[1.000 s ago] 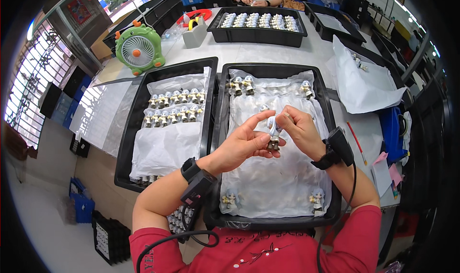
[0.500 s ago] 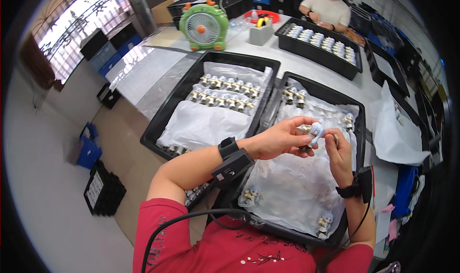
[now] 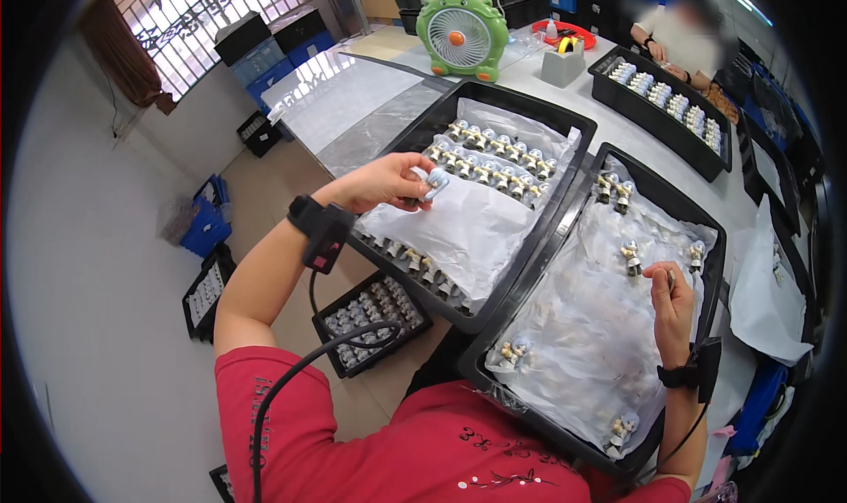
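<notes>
My left hand (image 3: 388, 183) pinches a small figurine (image 3: 437, 181) with pale blue hair. It hovers over the left black tray (image 3: 578, 163), above a white paper sheet (image 3: 441, 238). Behind that sheet stand rows of similar figurines (image 3: 503, 178); more show under its near edge. Over the right black tray (image 3: 716, 265), my right hand (image 3: 672, 313) is closed, with a small dark bit of something between thumb and fingers that I cannot make out. A single figurine (image 3: 631, 258) lies just left of it on wrinkled white paper (image 3: 573, 344).
A green fan (image 3: 461, 35) stands behind the left tray. Farther right are a grey tape dispenser (image 3: 563, 64) and a black tray (image 3: 662, 115) of white-and-blue pieces, near a seated person (image 3: 684, 40). Beside me, low down, sits a filled crate (image 3: 371, 322).
My left hand has carried its figurine from the right tray leftward to above the left tray. My right hand stays over the right tray, now apart from the left. The view has shifted.
</notes>
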`<state>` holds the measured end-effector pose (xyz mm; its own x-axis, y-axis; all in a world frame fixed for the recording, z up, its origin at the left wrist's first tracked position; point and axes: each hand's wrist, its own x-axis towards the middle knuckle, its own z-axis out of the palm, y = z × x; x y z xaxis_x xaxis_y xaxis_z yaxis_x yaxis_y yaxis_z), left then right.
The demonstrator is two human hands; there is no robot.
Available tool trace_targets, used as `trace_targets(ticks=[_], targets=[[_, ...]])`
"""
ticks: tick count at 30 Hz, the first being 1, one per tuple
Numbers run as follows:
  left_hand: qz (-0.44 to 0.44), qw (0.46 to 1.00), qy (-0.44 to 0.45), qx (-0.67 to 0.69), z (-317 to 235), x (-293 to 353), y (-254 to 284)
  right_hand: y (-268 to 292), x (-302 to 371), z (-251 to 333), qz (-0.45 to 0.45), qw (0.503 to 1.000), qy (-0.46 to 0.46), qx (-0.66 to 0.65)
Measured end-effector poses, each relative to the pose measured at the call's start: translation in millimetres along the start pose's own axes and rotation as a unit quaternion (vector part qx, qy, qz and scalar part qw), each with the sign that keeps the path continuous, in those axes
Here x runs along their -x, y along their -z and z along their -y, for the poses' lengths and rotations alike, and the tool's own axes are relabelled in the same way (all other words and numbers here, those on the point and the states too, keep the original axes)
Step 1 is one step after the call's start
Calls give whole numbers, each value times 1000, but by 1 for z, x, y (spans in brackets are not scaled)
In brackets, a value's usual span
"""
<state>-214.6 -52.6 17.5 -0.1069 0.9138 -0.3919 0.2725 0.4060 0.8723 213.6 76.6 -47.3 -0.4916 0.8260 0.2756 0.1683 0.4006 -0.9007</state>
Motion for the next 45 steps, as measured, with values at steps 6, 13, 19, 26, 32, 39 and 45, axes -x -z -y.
trace_targets(ticks=[6, 13, 19, 26, 32, 39, 45], targets=[[-37, 983, 44, -172, 61, -43, 28, -5, 2, -5, 3, 1000, -7, 25], [-153, 916, 21, -371, 85, -68, 40, -6, 4, -10, -3, 999, -33, 9], [-189, 891, -6, -413, 95, -67, 37, -6, 4, -10, 5, 999, -38, 31], [-248, 863, 8, -441, 77, -48, 15, -6, 4, -15, 13, 999, -43, 29], [-283, 836, 2, -471, 74, -38, 12, -3, 3, -17, 16, 998, -35, 40], [-235, 828, 21, -509, 83, -47, 26, -3, 3, -11, 26, 998, -39, 33], [-149, 849, -11, -507, 78, -39, 38, -1, 3, -14, 19, 999, -22, 45]])
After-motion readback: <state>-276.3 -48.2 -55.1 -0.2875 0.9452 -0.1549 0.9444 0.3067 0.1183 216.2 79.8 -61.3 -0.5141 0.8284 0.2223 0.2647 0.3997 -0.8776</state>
